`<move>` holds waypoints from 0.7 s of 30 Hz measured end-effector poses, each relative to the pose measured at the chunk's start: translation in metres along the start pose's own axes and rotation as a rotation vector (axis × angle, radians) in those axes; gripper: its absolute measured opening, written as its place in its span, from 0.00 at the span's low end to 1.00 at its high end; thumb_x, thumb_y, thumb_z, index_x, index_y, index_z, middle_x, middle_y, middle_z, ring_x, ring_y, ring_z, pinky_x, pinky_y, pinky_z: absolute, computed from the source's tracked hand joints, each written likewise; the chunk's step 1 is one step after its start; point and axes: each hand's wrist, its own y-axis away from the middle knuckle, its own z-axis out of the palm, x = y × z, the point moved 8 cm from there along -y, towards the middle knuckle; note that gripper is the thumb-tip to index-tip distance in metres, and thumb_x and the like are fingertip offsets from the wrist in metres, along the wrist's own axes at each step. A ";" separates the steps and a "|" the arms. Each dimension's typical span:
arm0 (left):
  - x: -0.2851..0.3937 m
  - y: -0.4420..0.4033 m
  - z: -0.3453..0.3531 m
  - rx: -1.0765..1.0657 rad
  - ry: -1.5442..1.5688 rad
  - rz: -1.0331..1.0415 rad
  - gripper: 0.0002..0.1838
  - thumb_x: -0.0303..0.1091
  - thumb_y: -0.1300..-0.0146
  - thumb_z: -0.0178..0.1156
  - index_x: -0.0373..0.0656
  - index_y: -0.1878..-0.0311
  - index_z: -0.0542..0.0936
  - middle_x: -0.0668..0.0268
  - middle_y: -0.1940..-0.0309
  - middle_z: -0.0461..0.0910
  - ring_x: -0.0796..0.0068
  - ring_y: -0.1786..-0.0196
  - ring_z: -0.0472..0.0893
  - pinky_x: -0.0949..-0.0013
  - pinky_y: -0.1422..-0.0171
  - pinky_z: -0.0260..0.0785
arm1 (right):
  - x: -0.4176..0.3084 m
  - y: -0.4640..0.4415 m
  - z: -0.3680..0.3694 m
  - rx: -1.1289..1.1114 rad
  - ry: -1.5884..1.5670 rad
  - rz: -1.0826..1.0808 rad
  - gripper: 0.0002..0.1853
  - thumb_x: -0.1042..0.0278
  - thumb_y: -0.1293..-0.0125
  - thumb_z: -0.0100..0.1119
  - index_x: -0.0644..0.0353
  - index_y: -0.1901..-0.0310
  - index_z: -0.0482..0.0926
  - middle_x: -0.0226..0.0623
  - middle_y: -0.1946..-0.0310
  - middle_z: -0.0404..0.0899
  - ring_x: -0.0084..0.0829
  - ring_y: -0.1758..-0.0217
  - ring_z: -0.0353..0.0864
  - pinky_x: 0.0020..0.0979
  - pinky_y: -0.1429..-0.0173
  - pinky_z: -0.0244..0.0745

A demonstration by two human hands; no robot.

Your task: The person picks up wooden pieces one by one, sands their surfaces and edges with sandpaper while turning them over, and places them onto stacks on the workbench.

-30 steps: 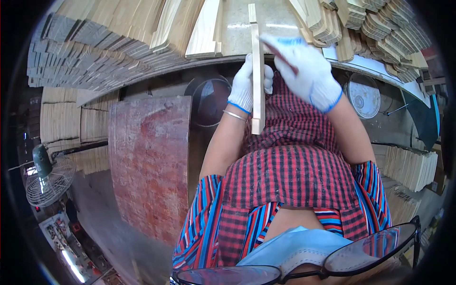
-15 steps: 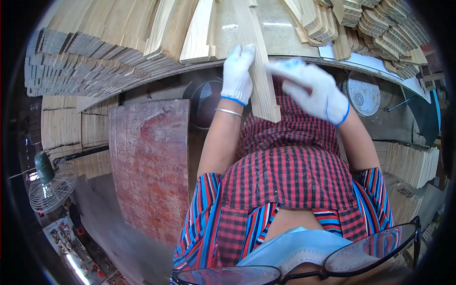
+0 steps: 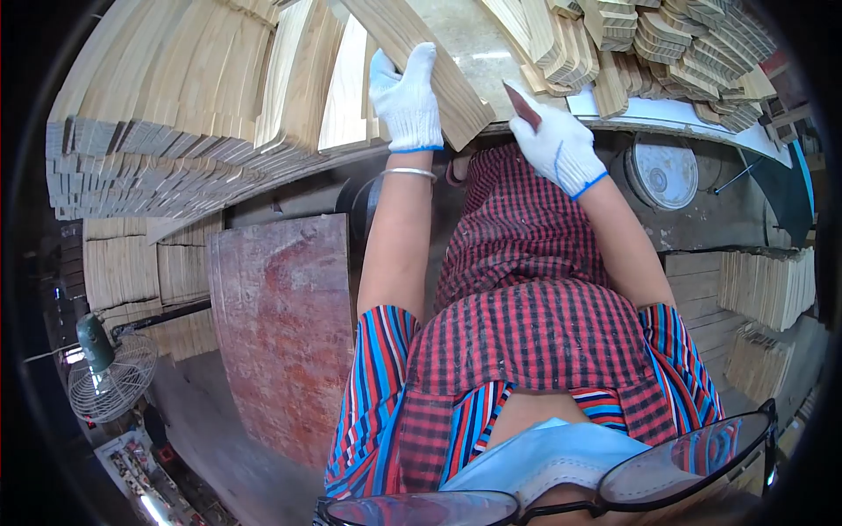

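My left hand [image 3: 409, 103], in a white knit glove with a blue cuff, is closed on the edge of a pale wooden board [image 3: 445, 88]. The board lies at a slant over the worktable, its near end by the table's front edge and its far end out of view. My right hand [image 3: 560, 147], gloved the same way, grips a flat reddish-brown piece of sandpaper [image 3: 523, 105]. This hand is just right of the board's near end, apart from it.
Stacked boards [image 3: 167, 79] fill the table's left side, and shaped wooden pieces [image 3: 675, 53] are piled at the right. Below stand a lidded bucket [image 3: 664, 175] and a reddish panel [image 3: 285, 333]. A fan [image 3: 110, 368] is at far left, more wood stacks [image 3: 763, 285] at right.
The board has swung and moved up and left onto the table with my left hand. My right hand has drawn away from the board's face, still holding the sandpaper.
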 end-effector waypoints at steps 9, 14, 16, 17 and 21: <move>-0.026 -0.019 -0.009 0.104 0.011 -0.090 0.16 0.27 0.39 0.64 0.33 0.50 0.75 0.62 0.61 0.79 0.72 0.63 0.79 0.68 0.56 0.74 | -0.036 -0.003 0.027 0.017 0.227 -0.109 0.26 0.64 0.36 0.52 0.48 0.35 0.66 0.48 0.64 0.83 0.49 0.67 0.84 0.49 0.65 0.77; -0.041 -0.027 -0.018 0.184 0.101 -0.131 0.17 0.25 0.39 0.62 0.33 0.47 0.74 0.62 0.61 0.79 0.70 0.62 0.79 0.66 0.56 0.74 | -0.029 0.011 0.011 0.209 0.254 -0.301 0.30 0.62 0.36 0.53 0.44 0.31 0.62 0.45 0.66 0.83 0.45 0.67 0.84 0.45 0.67 0.78; -0.049 -0.021 -0.020 0.181 0.075 -0.178 0.17 0.25 0.39 0.62 0.33 0.47 0.74 0.62 0.60 0.79 0.70 0.62 0.79 0.66 0.55 0.74 | -0.034 -0.003 0.016 0.177 0.173 -0.219 0.31 0.64 0.37 0.53 0.44 0.31 0.62 0.44 0.65 0.82 0.47 0.67 0.83 0.47 0.66 0.77; -0.049 -0.022 -0.018 0.178 0.082 -0.177 0.17 0.25 0.39 0.62 0.33 0.47 0.74 0.62 0.60 0.79 0.69 0.62 0.79 0.66 0.55 0.74 | -0.036 -0.009 0.025 0.116 0.185 -0.187 0.30 0.64 0.36 0.52 0.42 0.31 0.62 0.43 0.68 0.83 0.47 0.68 0.83 0.48 0.67 0.77; -0.059 -0.025 -0.029 0.237 0.120 -0.234 0.17 0.25 0.39 0.62 0.33 0.47 0.74 0.62 0.61 0.79 0.68 0.61 0.79 0.65 0.55 0.74 | -0.032 0.005 0.043 0.056 0.260 -0.206 0.30 0.63 0.35 0.51 0.40 0.30 0.59 0.42 0.70 0.83 0.47 0.70 0.83 0.49 0.69 0.75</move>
